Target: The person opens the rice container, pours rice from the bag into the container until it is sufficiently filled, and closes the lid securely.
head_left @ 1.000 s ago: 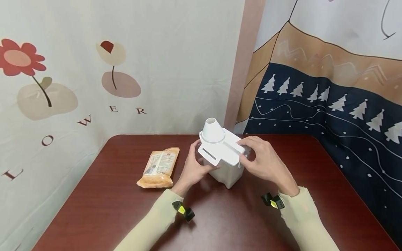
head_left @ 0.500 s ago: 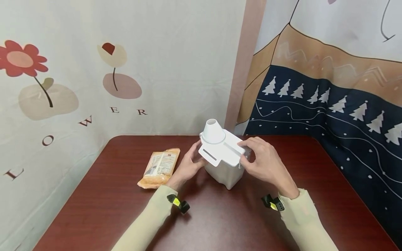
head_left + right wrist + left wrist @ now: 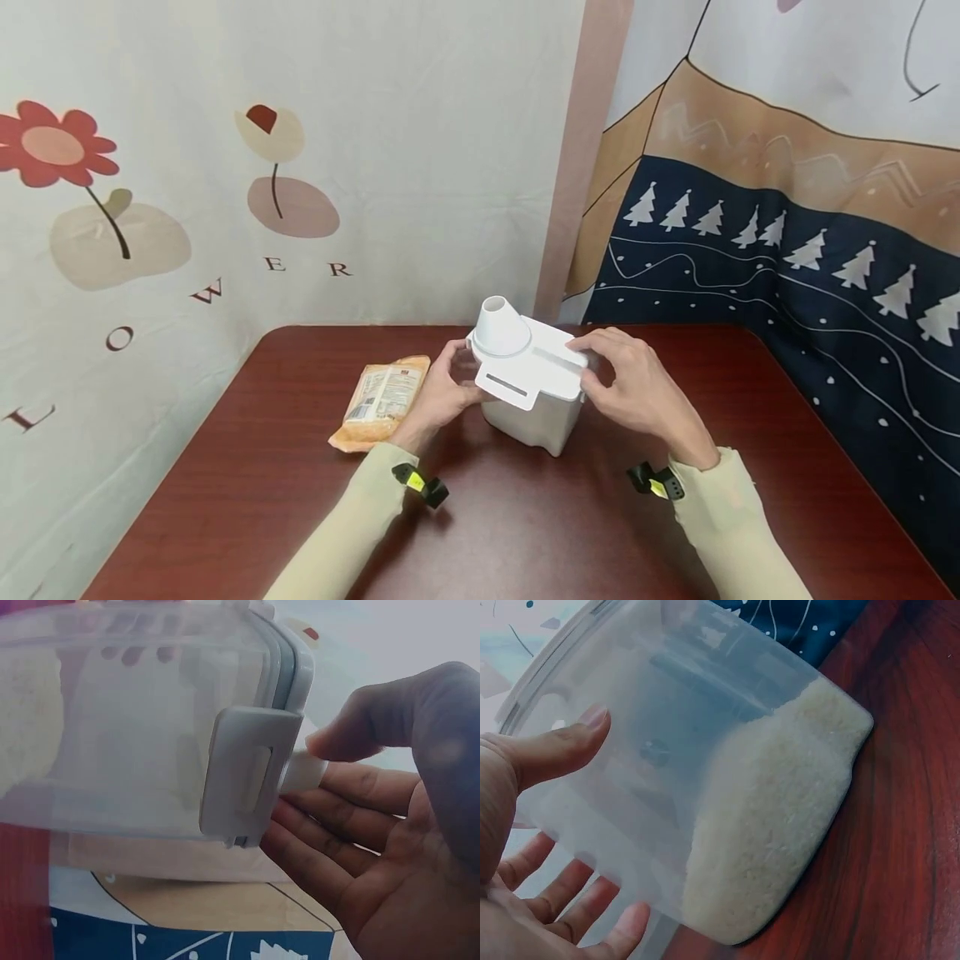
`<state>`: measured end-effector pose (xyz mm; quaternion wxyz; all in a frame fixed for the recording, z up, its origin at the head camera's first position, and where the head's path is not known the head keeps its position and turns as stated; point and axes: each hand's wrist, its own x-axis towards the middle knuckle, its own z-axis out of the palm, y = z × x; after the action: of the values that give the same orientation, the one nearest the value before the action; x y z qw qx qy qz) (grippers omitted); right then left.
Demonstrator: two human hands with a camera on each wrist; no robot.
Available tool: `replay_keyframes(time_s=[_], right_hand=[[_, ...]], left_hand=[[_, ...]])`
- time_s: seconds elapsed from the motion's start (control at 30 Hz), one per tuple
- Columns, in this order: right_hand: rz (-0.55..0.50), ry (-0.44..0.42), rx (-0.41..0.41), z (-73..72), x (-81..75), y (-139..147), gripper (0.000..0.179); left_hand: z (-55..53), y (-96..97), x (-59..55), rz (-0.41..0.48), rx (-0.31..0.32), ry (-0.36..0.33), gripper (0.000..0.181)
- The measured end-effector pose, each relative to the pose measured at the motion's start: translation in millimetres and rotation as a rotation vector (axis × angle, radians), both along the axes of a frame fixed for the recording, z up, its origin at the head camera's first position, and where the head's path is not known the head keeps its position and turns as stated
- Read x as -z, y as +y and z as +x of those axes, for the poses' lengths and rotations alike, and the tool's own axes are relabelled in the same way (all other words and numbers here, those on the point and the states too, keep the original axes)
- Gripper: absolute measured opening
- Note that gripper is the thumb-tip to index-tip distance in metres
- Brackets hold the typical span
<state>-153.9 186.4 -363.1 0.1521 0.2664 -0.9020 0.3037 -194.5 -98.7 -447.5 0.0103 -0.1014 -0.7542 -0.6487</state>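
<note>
A translucent rice storage container [image 3: 652, 750], partly filled with white rice [image 3: 772, 802], stands on the table in the head view. Its white lid [image 3: 551, 371] carries a cone-shaped piece [image 3: 501, 327]. A slotted latch [image 3: 507, 385] sticks outward at the lid's near left, while another latch [image 3: 251, 776] lies folded down against the wall in the right wrist view. My left hand [image 3: 442, 387] grips the container's left side, thumb on the near face and fingers behind. At the lid's right end, my right hand [image 3: 633, 383] pinches a white raised part between thumb and fingers.
A yellow-and-white plastic food packet [image 3: 384, 402] lies left of the container, close to my left hand and wrist. The dark red wooden table [image 3: 517, 542] ends at printed curtains [image 3: 420, 167] behind and to the right.
My left hand has drawn back to the left, its thumb leaving the near latch. The container has turned slightly, its lid shifting left and nearer. The right hand keeps its hold.
</note>
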Motion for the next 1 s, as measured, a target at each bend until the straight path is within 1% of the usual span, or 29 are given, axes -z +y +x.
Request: replay_keyframes(time_s=[0.07, 0.17, 0.23, 0.3, 0.37, 0.43, 0.6, 0.67, 0.83, 0.93, 1.0], right_hand=[[-0.002, -0.015, -0.005, -0.7, -0.4, 1.2, 0.033], [-0.002, -0.032, -0.001, -0.2, -1.8, 2.7, 0.035], [0.002, -0.028, 0.012, 0.7, -2.9, 2.9, 0.035], [0.008, -0.021, 0.031, 1.7, -3.5, 2.1, 0.034], [0.017, -0.010, 0.045, 2.8, -4.2, 1.4, 0.033], [0.028, -0.002, 0.053, 3.6, -4.7, 0.9, 0.032], [0.032, 0.000, 0.047, 2.2, -5.3, 3.6, 0.033], [0.024, -0.003, 0.045, -0.3, -4.5, 5.4, 0.033], [0.015, -0.037, 0.045, -4.6, -2.2, 8.6, 0.034], [0.014, -0.053, 0.047, -5.4, -1.6, 9.7, 0.035], [0.011, -0.054, 0.049, -5.4, -1.7, 10.7, 0.036]], left_hand=[[-0.2, -1.4, 0.0, 0.003, 0.025, -0.003, 0.079], [-0.6, -3.6, 0.1, 0.016, 0.089, -0.011, 0.083], [-1.1, -4.9, 0.2, 0.018, 0.129, -0.021, 0.085], [-1.5, -6.2, 0.4, 0.009, 0.152, -0.033, 0.086], [-2.0, -7.4, 0.6, -0.015, 0.155, -0.039, 0.087], [-1.9, -8.4, 0.3, -0.020, 0.155, -0.052, 0.085], [-1.4, -8.7, -2.2, 0.003, 0.140, -0.071, 0.077], [-1.0, -7.7, -3.2, -0.005, 0.121, -0.075, 0.076], [0.8, -5.5, -4.6, -0.060, 0.091, -0.078, 0.080], [1.9, -5.6, -5.0, -0.084, 0.098, -0.076, 0.084], [2.2, -5.9, -5.4, -0.085, 0.125, -0.067, 0.086]])
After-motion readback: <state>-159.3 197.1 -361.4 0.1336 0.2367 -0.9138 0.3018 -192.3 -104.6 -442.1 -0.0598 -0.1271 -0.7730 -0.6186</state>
